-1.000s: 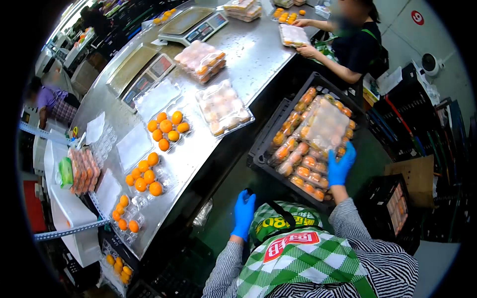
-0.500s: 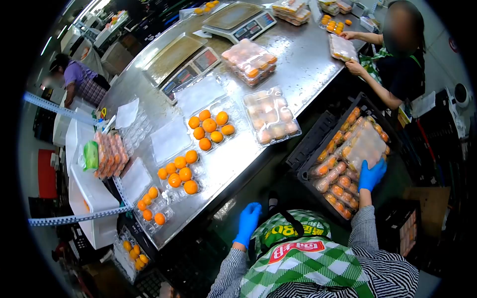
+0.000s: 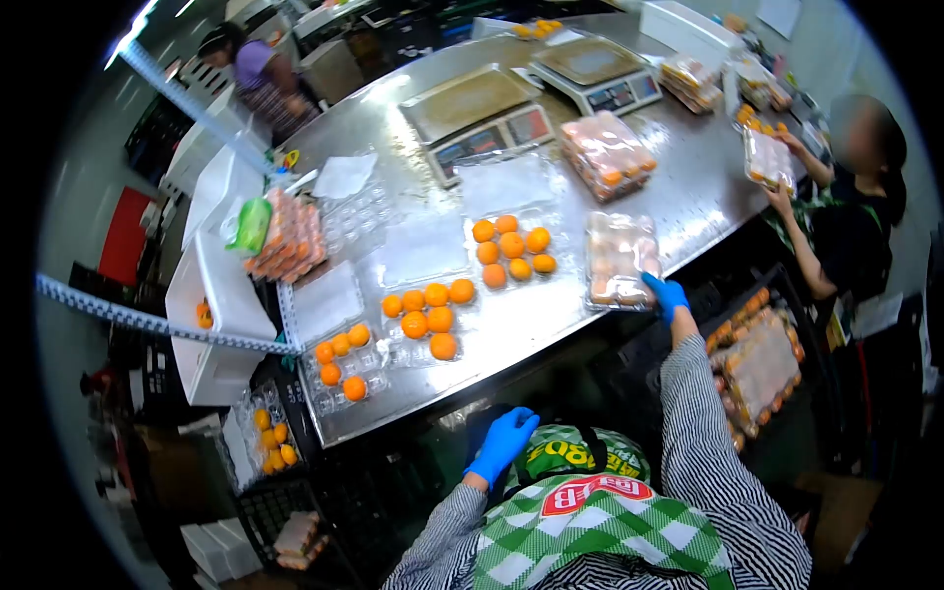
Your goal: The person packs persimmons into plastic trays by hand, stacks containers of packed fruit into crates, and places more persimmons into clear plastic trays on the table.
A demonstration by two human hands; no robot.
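Observation:
My right hand, in a blue glove, reaches over the table's front edge and touches the lower right corner of a closed clear pack of fruit. Its finger shape is partly unclear. My left hand, also gloved, hangs in front of the apron with its fingers curled together; anything inside them is hidden. Open trays of orange fruit lie on the metal table: one left of the closed pack, another further left, and a third near the left corner.
Behind the closed pack is a stack of packs. Two scales stand at the back. A black crate of packs is at the right. A co-worker holds a pack; another person stands back left.
My right hand has left the pack in the crate and moved to the closed pack on the table. My left hand stays near the apron. The view has turned to the left.

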